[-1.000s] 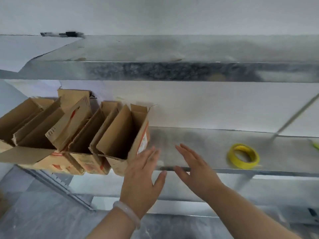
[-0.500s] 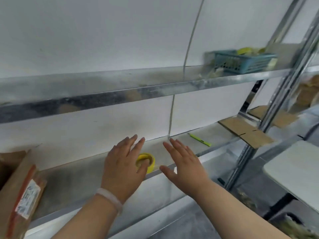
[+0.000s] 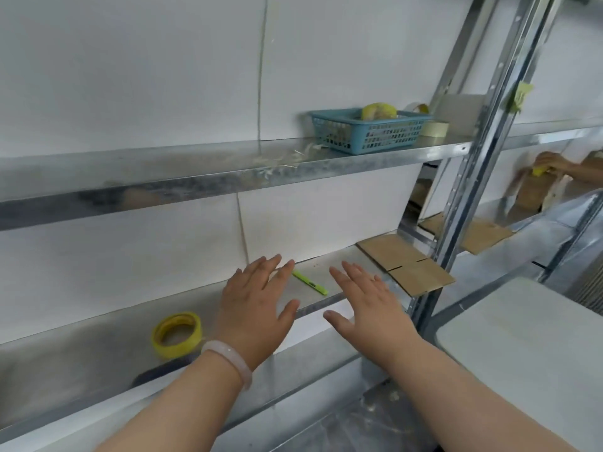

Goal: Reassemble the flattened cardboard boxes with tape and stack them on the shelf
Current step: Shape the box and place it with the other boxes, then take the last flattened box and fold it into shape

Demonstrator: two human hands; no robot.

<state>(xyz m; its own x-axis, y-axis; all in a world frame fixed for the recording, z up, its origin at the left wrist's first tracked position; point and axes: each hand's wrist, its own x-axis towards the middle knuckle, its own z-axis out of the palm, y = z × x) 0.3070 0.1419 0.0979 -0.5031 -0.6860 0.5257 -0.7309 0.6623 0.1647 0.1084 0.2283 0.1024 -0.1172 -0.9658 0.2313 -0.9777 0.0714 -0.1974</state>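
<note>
Left hand, right hand outstretched, fingers spread

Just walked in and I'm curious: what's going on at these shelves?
A person faces a metal shelf with the left hand and right hand both open, held out over it and holding nothing. A yellow tape roll lies on the shelf left of the hands, a thin green tool lies between them, and flattened cardboard sits at the shelf's right end, untouched.

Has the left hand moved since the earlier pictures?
Yes, to the right: the left hand overlapped the yellow tape roll before; now it is past it, by the green pen.
</note>
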